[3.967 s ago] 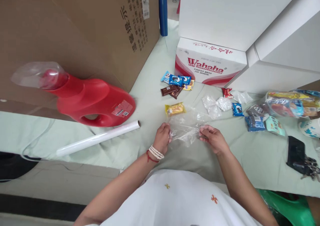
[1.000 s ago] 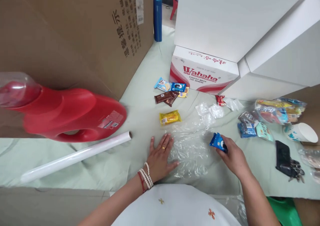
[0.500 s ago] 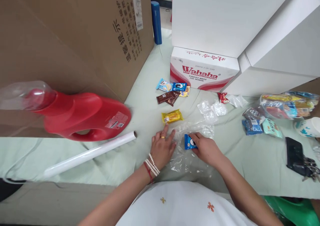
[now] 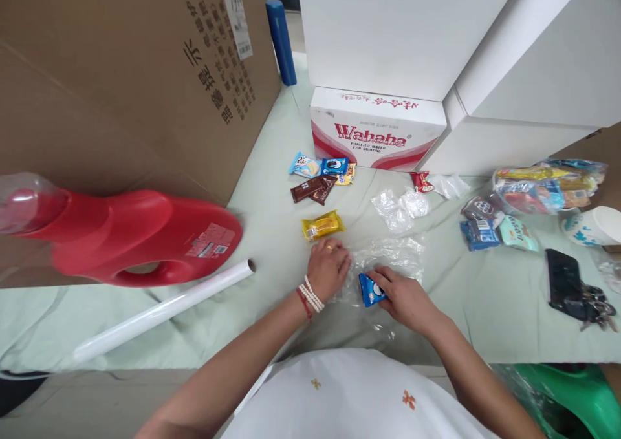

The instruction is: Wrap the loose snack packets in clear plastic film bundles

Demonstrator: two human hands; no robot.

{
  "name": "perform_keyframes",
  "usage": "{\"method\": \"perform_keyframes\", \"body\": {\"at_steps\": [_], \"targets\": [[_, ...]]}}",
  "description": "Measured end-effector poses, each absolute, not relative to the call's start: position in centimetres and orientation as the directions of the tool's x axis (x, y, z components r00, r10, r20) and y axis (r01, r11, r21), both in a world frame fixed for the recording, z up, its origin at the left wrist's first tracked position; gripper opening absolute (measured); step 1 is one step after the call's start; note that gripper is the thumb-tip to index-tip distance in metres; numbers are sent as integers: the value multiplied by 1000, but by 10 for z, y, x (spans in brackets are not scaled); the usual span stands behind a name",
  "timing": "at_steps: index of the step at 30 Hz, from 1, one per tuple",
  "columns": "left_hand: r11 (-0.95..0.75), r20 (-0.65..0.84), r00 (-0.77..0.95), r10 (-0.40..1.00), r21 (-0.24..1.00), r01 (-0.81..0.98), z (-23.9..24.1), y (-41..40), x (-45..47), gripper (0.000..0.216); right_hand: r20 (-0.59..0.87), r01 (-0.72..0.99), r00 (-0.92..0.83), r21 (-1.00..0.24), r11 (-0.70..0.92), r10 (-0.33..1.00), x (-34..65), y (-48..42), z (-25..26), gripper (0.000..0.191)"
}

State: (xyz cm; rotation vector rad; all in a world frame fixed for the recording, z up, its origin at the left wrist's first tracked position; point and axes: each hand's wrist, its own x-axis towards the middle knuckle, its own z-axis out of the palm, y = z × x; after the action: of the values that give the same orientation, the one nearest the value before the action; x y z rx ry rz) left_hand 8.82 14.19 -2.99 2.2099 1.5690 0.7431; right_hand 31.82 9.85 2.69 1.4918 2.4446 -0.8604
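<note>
My right hand pinches a small blue snack packet with a dark and white print. The packet is held over a crumpled clear plastic bag on the cloth. At the bag's left edge, my left hand has its fingers curled together on the film; the fingertips are partly hidden. Just beyond the left hand lies a yellow-wrapped snack. Farther back sit two brown snack bars, a light blue packet, another blue packet and a yellow packet.
Crumpled clear wrappers and a red packet lie behind the bag. At right are a bag of snacks, a paper cup and a black phone with keys. A red jug and white tube lie left; a Wahaha carton stands behind.
My left hand's spread fingers have drawn together at the bag's edge. The blue packet in my right hand has tilted and come slightly nearer to me. The view has shifted a little right.
</note>
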Motion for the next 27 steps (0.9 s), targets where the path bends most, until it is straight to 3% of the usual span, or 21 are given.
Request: {"method": "perform_keyframes", "body": {"at_steps": [4,7,8,10,12,14,18,23,27], "targets": [[-82,281,-146,948,663,744,-40,160,80,22,-407,844,-505,-417,337,761,321,99,28,68],[0,394,-275,877,573,820,-39,155,72,27,-403,837,-515,-426,342,757,322,99,30,66],[-44,455,-225,862,507,861,-37,148,71,26,-402,838,-515,-424,345,757,322,99,31,65],[-298,517,84,852,345,890,-34,132,70,16,-408,841,-514,-415,348,754,321,100,31,64],[-606,419,477,773,265,750,-32,120,70,22,-415,842,-515,-411,350,750,321,100,32,65],[-711,275,657,702,315,628,-29,115,67,26,-414,837,-521,-419,352,746,322,101,31,67],[-582,166,574,802,433,688,-25,120,54,19,-400,825,-531,-444,349,747,327,100,29,67],[-480,102,486,868,423,769,-25,114,42,21,-431,850,-492,-425,310,757,337,105,39,64],[-435,-17,489,872,432,790,-23,105,42,52,-455,877,-465,-357,322,759,337,115,59,64]]}}
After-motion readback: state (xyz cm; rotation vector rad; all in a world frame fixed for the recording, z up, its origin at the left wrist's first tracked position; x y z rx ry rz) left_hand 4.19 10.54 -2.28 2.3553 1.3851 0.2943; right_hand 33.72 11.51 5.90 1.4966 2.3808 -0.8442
